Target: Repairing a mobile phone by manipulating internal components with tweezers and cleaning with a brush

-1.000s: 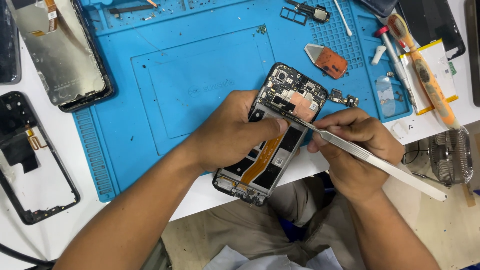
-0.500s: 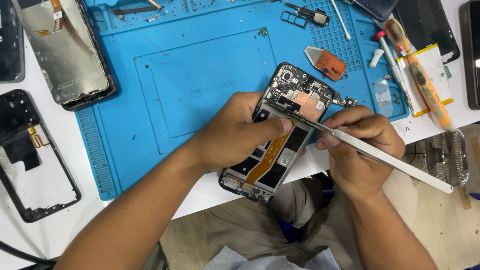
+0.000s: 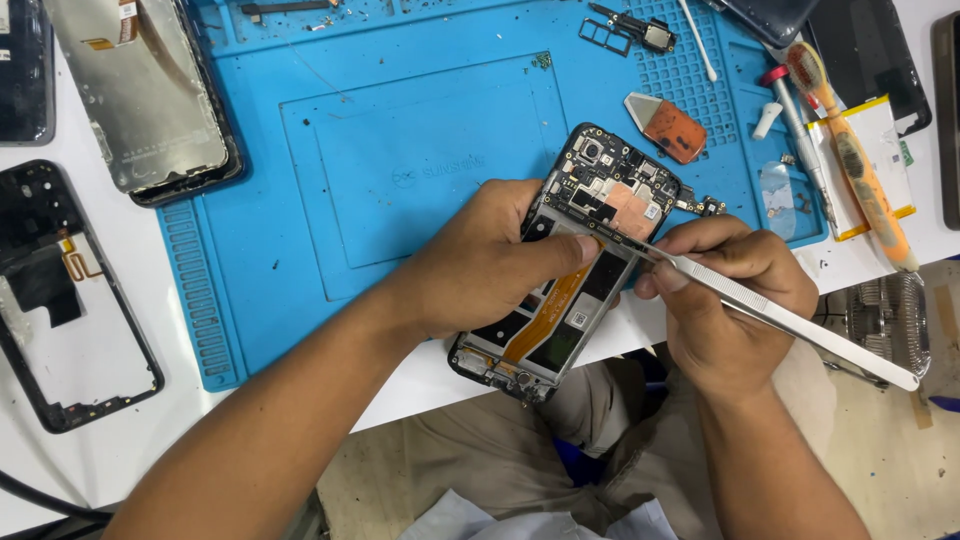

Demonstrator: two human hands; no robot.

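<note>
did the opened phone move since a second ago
Yes. The opened phone has shifted right along the blue mat's front edge, closer to the orange pry pick.

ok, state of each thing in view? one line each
Opened phone: back off, board and orange flex exposed, held at the mat edge.
Left hand: gripping the phone, thumb across it.
Right hand: holding tweezers.
Tweezers: tips on the phone's board.
Blue mat: flat on the table.
Phone frame: empty, lying flat.

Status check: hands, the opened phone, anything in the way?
Left hand grips opened phone at mat edge, thumb across its middle. Right hand holds metal tweezers, tips at the board's lower edge. Nothing blocking; orange pry pick lies clear behind.
</note>
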